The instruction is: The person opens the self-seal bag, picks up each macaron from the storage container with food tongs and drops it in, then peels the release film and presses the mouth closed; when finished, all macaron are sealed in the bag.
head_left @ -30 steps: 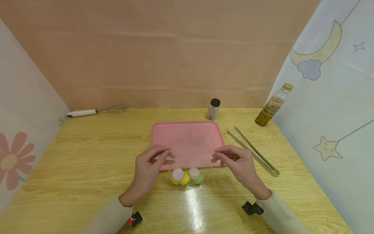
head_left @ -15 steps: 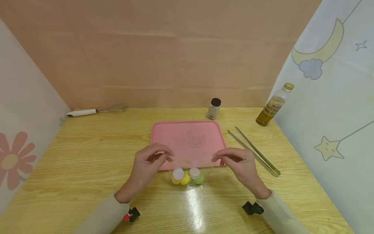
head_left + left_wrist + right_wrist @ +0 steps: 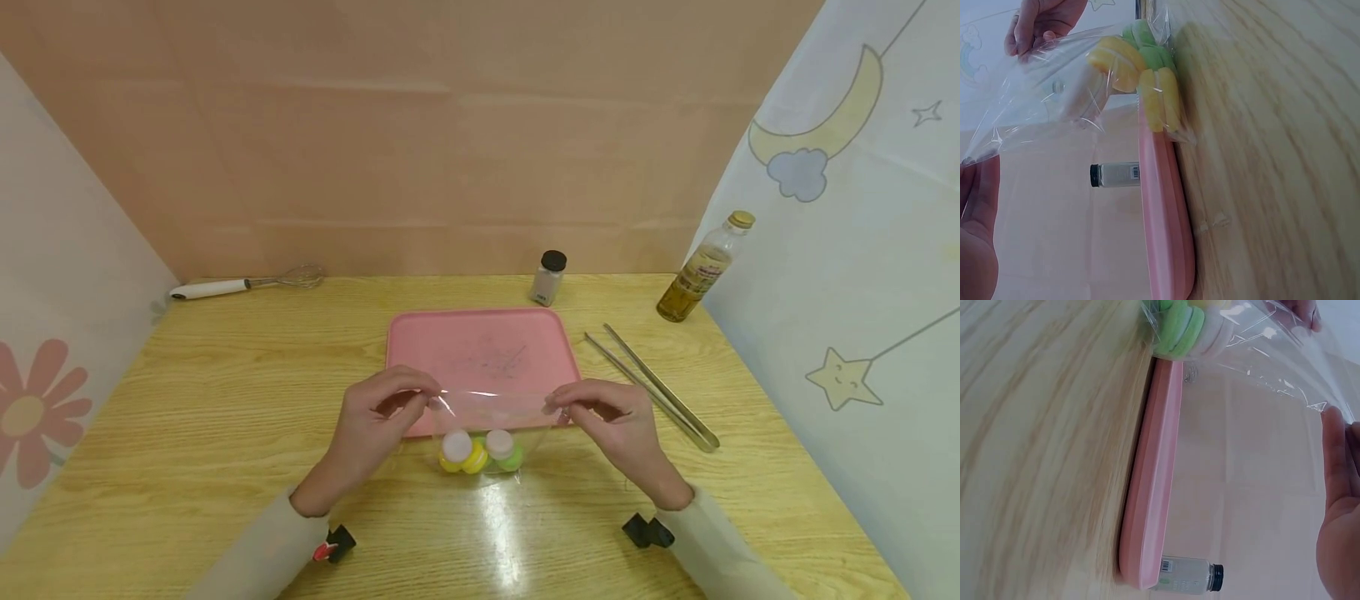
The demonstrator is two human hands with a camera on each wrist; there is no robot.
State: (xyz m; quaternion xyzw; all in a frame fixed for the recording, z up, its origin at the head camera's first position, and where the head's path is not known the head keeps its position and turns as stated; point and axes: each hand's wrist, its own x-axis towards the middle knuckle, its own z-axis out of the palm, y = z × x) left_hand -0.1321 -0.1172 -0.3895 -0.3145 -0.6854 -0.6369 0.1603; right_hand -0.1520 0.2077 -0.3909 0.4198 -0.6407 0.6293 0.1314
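Observation:
A clear plastic bag (image 3: 491,410) stretches between the two hands, its top edge pulled nearly straight. My left hand (image 3: 381,421) pinches one top corner, and my right hand (image 3: 613,417) pinches the other. At the bottom of the bag lie several macarons: yellow ones (image 3: 1161,100), green ones (image 3: 1180,330) and pale pinkish ones (image 3: 457,447). In the head view the bag stands just in front of the pink tray (image 3: 480,329), overlapping its near edge. Each wrist view shows the bag's corner between thumb and fingers.
Metal tongs (image 3: 652,385) lie right of the tray. Behind it stands a small jar with a black lid (image 3: 549,279). A bottle of amber liquid (image 3: 701,271) is at the back right, and a whisk (image 3: 247,286) lies at the back left.
The bag's top edge has become tauter and shows a bright reflection. My left hand has shifted slightly left, while my right hand has barely moved.

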